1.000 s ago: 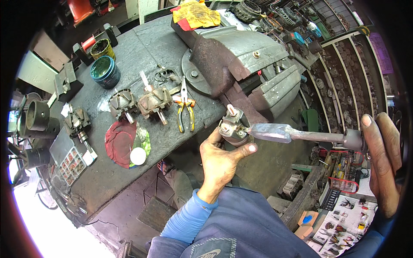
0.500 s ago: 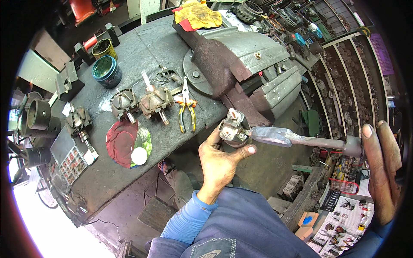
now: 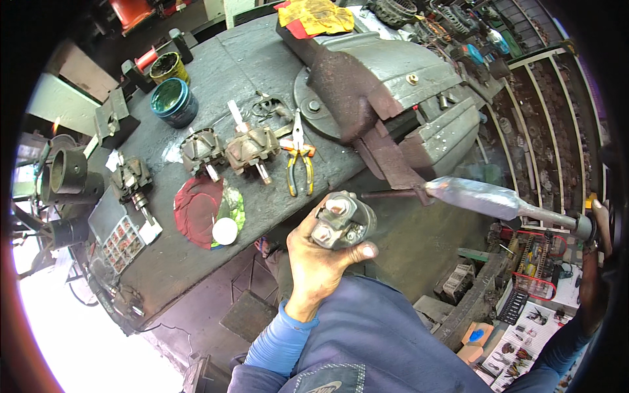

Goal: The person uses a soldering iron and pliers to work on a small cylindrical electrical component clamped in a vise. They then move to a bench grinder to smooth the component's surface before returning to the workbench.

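Note:
My left hand grips a starter solenoid, a dark cylinder with two copper-coloured terminals turned up toward me. Its thumb lies along the near side, and the far fingers are partly hidden behind the cylinder. At the right rim, my right hand is closed at the handle end of a large soldering iron. The iron has a broad silvery head and a long shaft. Its tip is apart from the solenoid, near the lower jaw of the vise. Much of the right hand is dark and cut off by the rim.
On the bench stand several claw-pole rotors, pliers, a blue tub, a red cloth and a parts box. Yellow gloves lie on the vise. Shelving stands at right.
The soldering iron has moved right, away from the solenoid, and the right fingers have curled round toward its handle. My left hand has tilted the solenoid and shifted slightly left.

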Motion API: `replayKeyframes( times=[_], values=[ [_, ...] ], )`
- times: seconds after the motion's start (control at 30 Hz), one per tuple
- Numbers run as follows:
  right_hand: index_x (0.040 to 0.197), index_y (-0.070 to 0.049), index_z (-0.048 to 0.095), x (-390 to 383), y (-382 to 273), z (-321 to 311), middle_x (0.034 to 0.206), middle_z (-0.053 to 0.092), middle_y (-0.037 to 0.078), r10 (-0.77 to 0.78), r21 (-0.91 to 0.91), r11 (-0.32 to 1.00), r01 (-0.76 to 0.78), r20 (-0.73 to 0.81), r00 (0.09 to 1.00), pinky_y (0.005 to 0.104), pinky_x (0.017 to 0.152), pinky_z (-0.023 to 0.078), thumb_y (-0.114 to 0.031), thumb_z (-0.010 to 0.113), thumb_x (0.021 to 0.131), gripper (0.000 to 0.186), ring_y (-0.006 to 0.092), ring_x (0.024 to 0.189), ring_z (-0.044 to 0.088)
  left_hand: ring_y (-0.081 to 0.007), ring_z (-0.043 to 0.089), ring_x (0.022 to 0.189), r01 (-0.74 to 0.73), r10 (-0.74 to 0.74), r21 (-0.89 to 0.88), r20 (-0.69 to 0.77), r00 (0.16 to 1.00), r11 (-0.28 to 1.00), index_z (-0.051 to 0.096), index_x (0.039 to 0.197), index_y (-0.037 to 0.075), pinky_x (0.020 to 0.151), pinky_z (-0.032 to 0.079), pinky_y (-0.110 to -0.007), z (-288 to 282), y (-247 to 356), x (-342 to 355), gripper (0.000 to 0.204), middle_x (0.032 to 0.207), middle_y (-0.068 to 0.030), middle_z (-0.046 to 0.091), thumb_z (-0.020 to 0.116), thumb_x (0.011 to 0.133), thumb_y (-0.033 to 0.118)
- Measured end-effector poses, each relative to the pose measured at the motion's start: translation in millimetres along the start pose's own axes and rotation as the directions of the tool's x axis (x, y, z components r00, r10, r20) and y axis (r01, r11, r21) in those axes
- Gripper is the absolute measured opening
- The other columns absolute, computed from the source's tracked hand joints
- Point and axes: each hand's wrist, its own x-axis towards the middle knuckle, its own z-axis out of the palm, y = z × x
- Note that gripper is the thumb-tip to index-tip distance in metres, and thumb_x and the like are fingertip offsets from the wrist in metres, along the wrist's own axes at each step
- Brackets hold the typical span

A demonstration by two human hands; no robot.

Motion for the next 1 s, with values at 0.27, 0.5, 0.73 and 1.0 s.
replayKeyframes(
  times=[0.27, 0.5, 0.73, 1.0],
  values=[
    [0.118, 0.005, 0.067, -33.4, -24.0, 102.3, 0.105, 0.064, 0.013, 0.186, 0.712, 0.661, -0.237, 0.151, 0.971, 0.0325, 0.087, 0.045, -0.028, 0.086, 0.077, 0.055, 0.0231, 0.096, 0.059, -0.0239, 0.064, 0.119, 0.131, -0.135, -0.077, -0.056, 0.989, 0.988, 0.054, 0.136, -0.002, 0.104, 0.054, -0.040, -25.0, 24.7, -27.5, 0.097, 0.130, -0.0155, 0.065, 0.102, 0.056, 0.023],
    [0.110, 0.006, 0.070, -25.0, -92.3, 160.9, 0.093, 0.066, 0.003, 0.143, 0.815, -0.045, -0.577, 0.577, 0.804, 0.0241, 0.077, 0.044, -0.035, 0.089, 0.072, 0.059, 0.0116, 0.083, 0.058, -0.0206, 0.068, 0.108, 0.129, -0.146, -0.142, -0.114, 0.983, 0.981, 0.062, 0.122, -0.010, 0.098, 0.055, -0.037, -40.7, 43.4, -54.6, 0.074, 0.115, -0.0138, 0.071, 0.100, 0.064, 0.017],
    [0.108, 0.005, 0.070, 1.0, -155.1, 191.4, 0.077, 0.062, 0.001, -0.024, 0.730, -0.343, -0.591, 0.622, 0.783, 0.0228, 0.053, 0.038, -0.019, 0.078, 0.083, 0.036, 0.0069, 0.060, 0.052, -0.0208, 0.069, 0.106, 0.142, -0.167, -0.133, -0.198, 0.966, 0.981, 0.061, 0.122, -0.010, 0.098, 0.056, -0.037, -49.4, 72.7, -75.4, 0.078, 0.114, -0.0149, 0.071, 0.102, 0.061, 0.017],
    [0.111, 0.008, 0.066, 31.3, -207.1, 189.7, 0.078, 0.064, 0.006, -0.169, 0.621, -0.475, -0.624, 0.631, 0.757, 0.0232, 0.050, 0.043, -0.017, 0.078, 0.087, 0.037, 0.0093, 0.061, 0.057, -0.0174, 0.068, 0.104, 0.130, -0.108, 0.064, -0.277, 0.955, 0.989, 0.061, 0.125, -0.010, 0.095, 0.057, -0.036, -71.7, 101.8, -92.1, 0.079, 0.112, -0.0147, 0.071, 0.101, 0.062, 0.014]
  ],
)
